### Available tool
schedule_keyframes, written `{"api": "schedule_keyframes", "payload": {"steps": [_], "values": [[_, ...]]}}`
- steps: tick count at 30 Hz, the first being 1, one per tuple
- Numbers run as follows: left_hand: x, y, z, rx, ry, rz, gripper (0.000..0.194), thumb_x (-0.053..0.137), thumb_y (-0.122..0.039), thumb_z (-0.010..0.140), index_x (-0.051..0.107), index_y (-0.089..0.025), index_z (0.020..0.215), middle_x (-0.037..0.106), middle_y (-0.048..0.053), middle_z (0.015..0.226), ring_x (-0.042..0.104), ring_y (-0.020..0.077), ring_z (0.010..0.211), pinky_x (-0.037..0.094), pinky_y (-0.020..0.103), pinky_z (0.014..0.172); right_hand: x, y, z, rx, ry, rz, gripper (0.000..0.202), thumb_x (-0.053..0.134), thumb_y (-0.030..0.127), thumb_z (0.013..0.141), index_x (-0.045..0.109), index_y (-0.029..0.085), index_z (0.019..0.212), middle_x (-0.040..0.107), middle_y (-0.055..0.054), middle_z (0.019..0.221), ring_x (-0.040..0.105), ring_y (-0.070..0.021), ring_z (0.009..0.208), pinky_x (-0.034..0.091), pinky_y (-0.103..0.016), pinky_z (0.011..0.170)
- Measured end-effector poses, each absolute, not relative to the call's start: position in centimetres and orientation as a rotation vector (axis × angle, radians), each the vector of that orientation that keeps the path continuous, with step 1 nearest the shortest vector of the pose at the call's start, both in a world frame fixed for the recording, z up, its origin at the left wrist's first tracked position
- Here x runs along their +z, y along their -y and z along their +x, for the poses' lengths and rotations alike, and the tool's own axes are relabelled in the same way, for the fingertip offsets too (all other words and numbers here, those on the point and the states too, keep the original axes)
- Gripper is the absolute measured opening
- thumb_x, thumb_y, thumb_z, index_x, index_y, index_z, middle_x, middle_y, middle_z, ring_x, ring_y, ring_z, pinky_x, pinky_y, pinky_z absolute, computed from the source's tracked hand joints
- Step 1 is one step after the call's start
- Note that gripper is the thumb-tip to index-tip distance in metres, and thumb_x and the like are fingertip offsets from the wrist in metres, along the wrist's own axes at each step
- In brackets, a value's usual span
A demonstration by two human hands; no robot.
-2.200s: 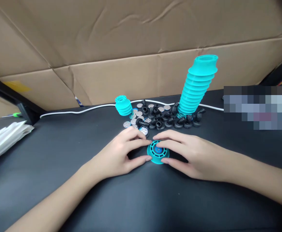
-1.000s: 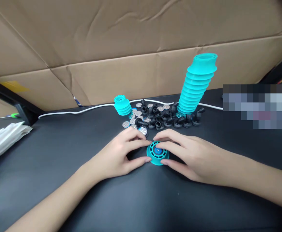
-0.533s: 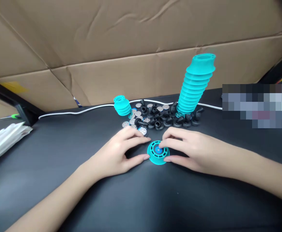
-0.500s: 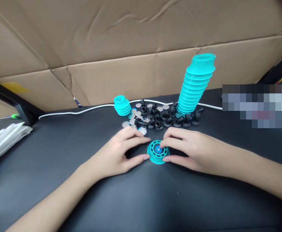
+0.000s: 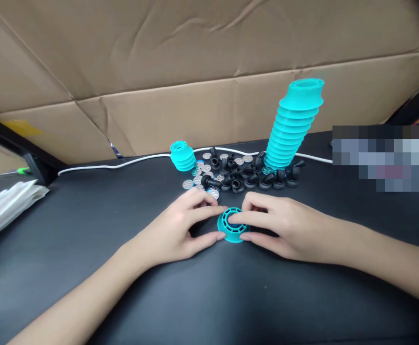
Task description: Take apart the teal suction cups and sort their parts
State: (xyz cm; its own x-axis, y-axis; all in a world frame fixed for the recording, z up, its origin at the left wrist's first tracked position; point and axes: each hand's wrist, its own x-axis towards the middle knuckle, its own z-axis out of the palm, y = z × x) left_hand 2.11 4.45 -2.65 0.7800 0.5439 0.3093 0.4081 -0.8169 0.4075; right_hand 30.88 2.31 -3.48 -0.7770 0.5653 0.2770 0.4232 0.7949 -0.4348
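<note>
A turquoise, flared plastic ring (image 5: 234, 237) with a slotted top sits on the black table in front of me. My left hand (image 5: 180, 223) grips its left side between thumb and index finger. On the right, my right hand (image 5: 285, 223) has its thumb against the ring's lower edge, and one fingertip presses into the round centre. That fingertip mostly covers the blue disc in the middle. Just beyond my left fingers lie several silver discs (image 5: 188, 184), some with blue edges. Black knob-like parts with short stems (image 5: 266, 181) are clustered beside them.
Behind the loose parts stand a tall, leaning stack of turquoise rings (image 5: 290, 136) and a short stack (image 5: 182, 158). A white cable (image 5: 123, 165) runs along the back, below a cardboard wall (image 5: 195, 115). White plastic bags (image 5: 11, 211) lie at the left edge.
My right finger has moved left and further over the ring's centre, hiding most of the blue disc. The view has shifted slightly; both hands stay at the ring.
</note>
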Motion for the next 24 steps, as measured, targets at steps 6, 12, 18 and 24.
{"api": "schedule_keyframes", "payload": {"steps": [6, 12, 18, 24], "values": [[-2.63, -4.51, 2.14, 0.595, -0.729, 2.642, 0.040, 0.075, -0.030, 0.098, 0.070, -0.021, 0.137, 0.065, 0.011, 0.121, 0.062, 0.0236, 0.111, 0.053, 0.037, 0.101, -3.18, -2.37, 30.84, 0.550, 2.531, -0.685, 0.027, 0.059, 0.017, 0.104, 0.069, 0.021, 0.128, 0.054, -0.010, 0.117, 0.058, -0.0186, 0.095, 0.055, -0.032, 0.084], [-2.63, -4.60, 2.25, 0.582, -0.737, 2.624, 0.038, 0.074, -0.029, 0.099, 0.071, -0.022, 0.136, 0.065, 0.011, 0.122, 0.061, 0.0234, 0.111, 0.052, 0.037, 0.101, -3.31, -2.48, 30.75, 0.540, 2.503, -0.650, 0.028, 0.056, 0.015, 0.104, 0.069, 0.018, 0.129, 0.053, -0.014, 0.130, 0.060, -0.0213, 0.114, 0.056, -0.035, 0.098], [-2.70, -4.49, 2.09, 0.581, -0.735, 2.630, 0.040, 0.074, -0.030, 0.099, 0.070, -0.022, 0.137, 0.064, 0.011, 0.122, 0.062, 0.0230, 0.110, 0.052, 0.037, 0.101, -3.68, -2.58, 30.94, 0.624, 2.485, -0.690, 0.032, 0.059, 0.019, 0.105, 0.066, 0.023, 0.136, 0.052, -0.012, 0.144, 0.063, -0.0203, 0.120, 0.057, -0.035, 0.105], [-2.64, -4.35, 2.08, 0.614, -0.725, 2.630, 0.038, 0.075, -0.030, 0.098, 0.071, -0.020, 0.135, 0.065, 0.011, 0.120, 0.062, 0.0225, 0.109, 0.053, 0.036, 0.100, -3.70, -2.51, 30.83, 0.596, 2.513, -0.679, 0.037, 0.062, 0.021, 0.104, 0.063, 0.022, 0.141, 0.055, -0.013, 0.145, 0.064, -0.0223, 0.118, 0.058, -0.037, 0.101]]}}
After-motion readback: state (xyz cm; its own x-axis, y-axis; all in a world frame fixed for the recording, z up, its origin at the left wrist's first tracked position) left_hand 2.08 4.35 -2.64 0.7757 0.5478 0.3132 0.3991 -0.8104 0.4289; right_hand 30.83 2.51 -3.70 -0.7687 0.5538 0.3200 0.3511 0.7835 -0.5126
